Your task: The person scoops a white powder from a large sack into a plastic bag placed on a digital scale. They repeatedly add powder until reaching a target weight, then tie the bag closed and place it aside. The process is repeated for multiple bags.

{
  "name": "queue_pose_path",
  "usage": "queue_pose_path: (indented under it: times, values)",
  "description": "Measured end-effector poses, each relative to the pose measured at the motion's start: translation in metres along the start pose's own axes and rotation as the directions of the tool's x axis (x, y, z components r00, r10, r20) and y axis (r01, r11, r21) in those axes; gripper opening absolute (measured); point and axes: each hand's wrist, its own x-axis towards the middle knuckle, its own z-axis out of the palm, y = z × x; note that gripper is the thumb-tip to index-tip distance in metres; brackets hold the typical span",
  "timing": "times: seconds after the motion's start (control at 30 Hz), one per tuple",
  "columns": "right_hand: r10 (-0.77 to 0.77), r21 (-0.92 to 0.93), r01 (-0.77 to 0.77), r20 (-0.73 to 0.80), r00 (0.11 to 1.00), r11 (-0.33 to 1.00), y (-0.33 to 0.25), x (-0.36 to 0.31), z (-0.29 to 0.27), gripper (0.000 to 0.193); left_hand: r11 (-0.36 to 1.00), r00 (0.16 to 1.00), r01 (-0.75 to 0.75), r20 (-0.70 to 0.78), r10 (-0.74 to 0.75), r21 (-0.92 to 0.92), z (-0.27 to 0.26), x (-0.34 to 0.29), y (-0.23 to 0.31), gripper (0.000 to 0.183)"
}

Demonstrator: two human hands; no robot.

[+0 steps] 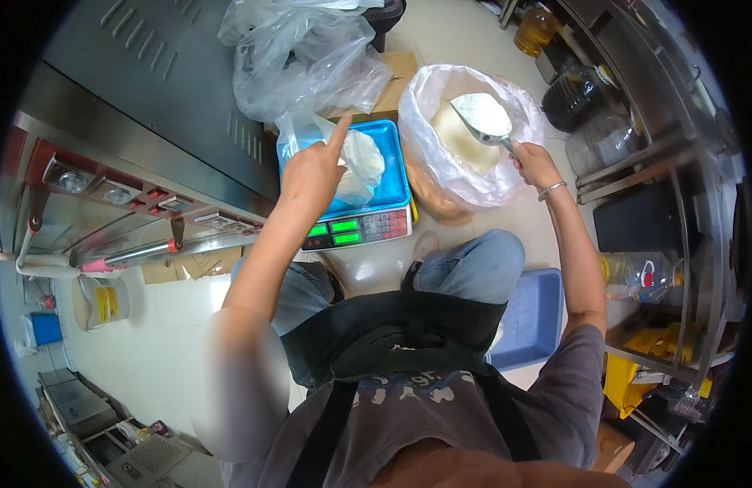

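My right hand [538,167] grips the handle of a metal scoop [499,141] heaped with white powder [481,112]. The scoop is held over a large open sack [420,106] with a whitish plastic liner, and more pale powder [457,140] shows inside. A clear plastic bag [298,130] containing white powder sits in a blue tray [394,191] on a digital scale [384,226] with lit green displays. My left hand [311,167] is at this bag, index finger stretched forward and the other fingers curled at its plastic; their tips are partly hidden.
Crumpled clear plastic [302,65] lies beyond the scale, near cardboard [398,73]. A metal oven-like cabinet [148,89] stands left. Metal shelving [636,163] with large jars [579,98] lines the right. A blue plastic tub [534,317] is beside my right leg.
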Motion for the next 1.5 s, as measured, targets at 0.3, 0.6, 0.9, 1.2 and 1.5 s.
queue_pose_path:
  times: [0.3, 0.6, 0.9, 1.2, 1.5]
  values:
    - [0.006, 0.016, -0.006, 0.002, 1.000, 1.000, 0.004, 0.010, -0.002, 0.037, 0.843, 0.844, -0.443, -0.458, 0.279, -0.304, 0.109, 0.125, -0.013, 0.050]
    - [0.001, 0.010, -0.001, 0.007, 1.000, 1.000, 0.005, 0.012, -0.006, 0.038, 0.990, 0.990, -0.080, -0.122, 0.066, -0.119, 0.059, 0.106, 0.030, 0.045]
    - [-0.087, -0.063, 0.087, -0.006, 0.996, 0.994, 0.000, 0.005, -0.015, 0.038, 0.997, 0.823, -0.059, -0.562, 0.080, 0.057, -0.002, 0.043, 0.007, 0.058]
    - [-0.124, -0.080, 0.129, 0.074, 0.990, 0.988, -0.045, -0.017, -0.021, 0.035, 0.804, 0.904, 0.039, -0.321, -0.281, -0.593, 0.043, 0.054, -0.063, 0.061]
    - [-0.213, -0.026, 0.225, 0.225, 0.951, 0.974, -0.117, -0.048, 0.011, 0.032, 0.362, 0.904, 0.050, -0.111, -0.412, -0.931, 0.040, 0.047, -0.065, 0.050]
